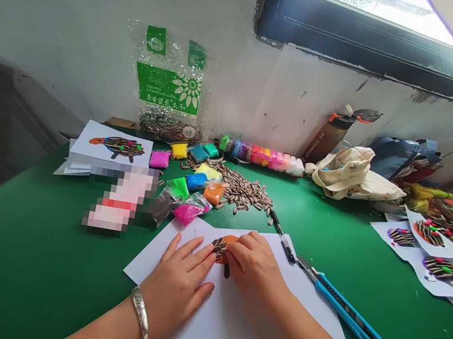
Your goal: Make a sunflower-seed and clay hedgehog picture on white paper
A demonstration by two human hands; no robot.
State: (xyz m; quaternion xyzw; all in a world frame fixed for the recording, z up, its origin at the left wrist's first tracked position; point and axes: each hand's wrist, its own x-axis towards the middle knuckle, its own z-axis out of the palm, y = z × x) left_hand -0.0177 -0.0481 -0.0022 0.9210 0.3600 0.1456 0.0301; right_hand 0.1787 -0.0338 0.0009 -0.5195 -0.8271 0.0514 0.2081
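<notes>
My left hand lies flat with fingers spread on a white sheet of paper, a silver bangle on its wrist. My right hand rests just right of it, fingers curled and pressed onto an orange clay shape stuck on the paper. Striped sunflower seeds cover the left part of that clay shape, under my fingertips. I cannot make out whether the right fingers pinch a seed.
A pile of sunflower seeds, small clay packets, a seed bag at the wall, a black pen and blue scissors to the right. Finished seed pictures lie far left and far right. A cloth bag and bottle stand behind.
</notes>
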